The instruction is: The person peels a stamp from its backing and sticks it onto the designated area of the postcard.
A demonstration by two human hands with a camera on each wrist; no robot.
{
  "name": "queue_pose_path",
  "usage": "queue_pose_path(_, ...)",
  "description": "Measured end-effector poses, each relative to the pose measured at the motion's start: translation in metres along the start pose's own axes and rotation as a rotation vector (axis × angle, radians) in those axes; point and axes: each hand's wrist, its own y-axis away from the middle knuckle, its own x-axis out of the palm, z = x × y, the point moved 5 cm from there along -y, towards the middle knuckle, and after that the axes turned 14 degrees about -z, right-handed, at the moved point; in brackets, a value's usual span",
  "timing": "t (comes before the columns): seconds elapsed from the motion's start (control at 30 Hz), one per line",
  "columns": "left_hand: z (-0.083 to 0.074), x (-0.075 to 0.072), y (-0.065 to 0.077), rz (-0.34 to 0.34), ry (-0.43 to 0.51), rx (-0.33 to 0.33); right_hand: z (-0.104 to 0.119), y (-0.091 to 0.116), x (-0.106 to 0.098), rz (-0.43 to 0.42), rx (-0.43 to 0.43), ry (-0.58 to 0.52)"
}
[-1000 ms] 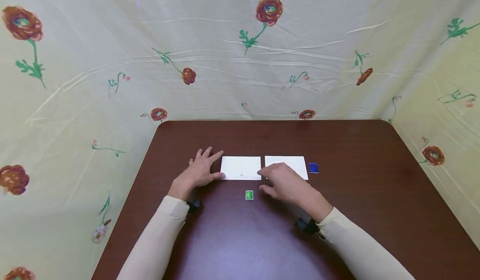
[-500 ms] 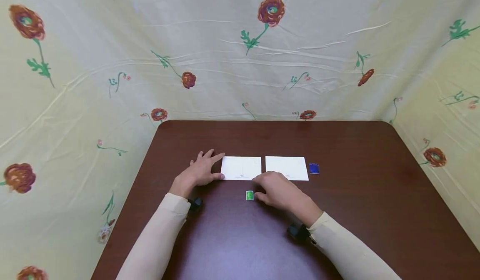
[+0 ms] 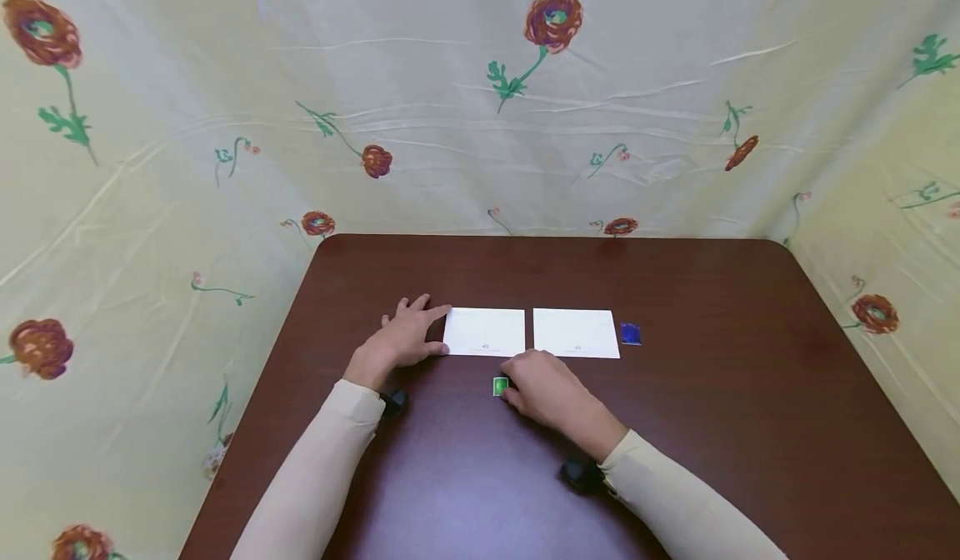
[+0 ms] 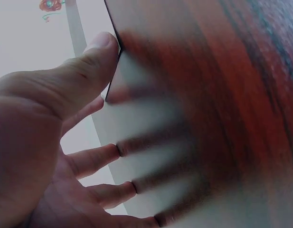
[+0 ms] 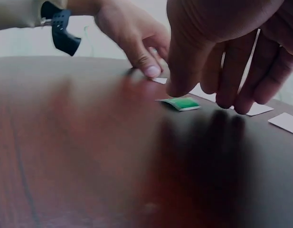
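Two white cards with faint print lie side by side on the table, the left card (image 3: 485, 332) and the right card (image 3: 577, 334). My left hand (image 3: 401, 339) rests at the left card's left edge with fingers spread. Its thumb (image 4: 91, 66) touches the near corner and its index finger reaches the far one. Just below the left card lies a small green stamp (image 3: 498, 386) with a pale border. My right hand (image 3: 551, 389) is right over the stamp's right side; in the right wrist view its thumb and fingers point down around the stamp (image 5: 184, 103).
A small dark blue square packet (image 3: 631, 333) lies beside the right card. The brown table (image 3: 720, 427) reaches back to a wall covered by a flowered curtain (image 3: 420, 77). Each wrist carries a black camera strap (image 3: 581, 476).
My right hand has moved left and toward me, from over the right card to the green stamp, uncovering that card. The left hand has stayed at the left card's edge.
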Motion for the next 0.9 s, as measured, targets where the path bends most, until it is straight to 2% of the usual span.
queue_pose_path(0.13,-0.0017,0.0003,-0.0001,-0.008,-0.008,-0.001,0.0038,0.0015,0.0032,-0.03,0.032,0.033)
queue_pose_path(0.5,0.0007,-0.0016,0.0008,-0.027,-0.011,-0.009,0.01,0.0013,0.0094,-0.115,0.047,0.122)
queue_pose_path(0.7,-0.0001,0.0024,0.0054,-0.015,-0.015,-0.016,0.0095,0.0038,0.0106,-0.094,0.094,0.093)
queue_pose_path(0.9,-0.0027,0.0023,0.0082,-0.035,-0.004,-0.023,0.0074,0.0041,0.0098,-0.082,0.129,0.083)
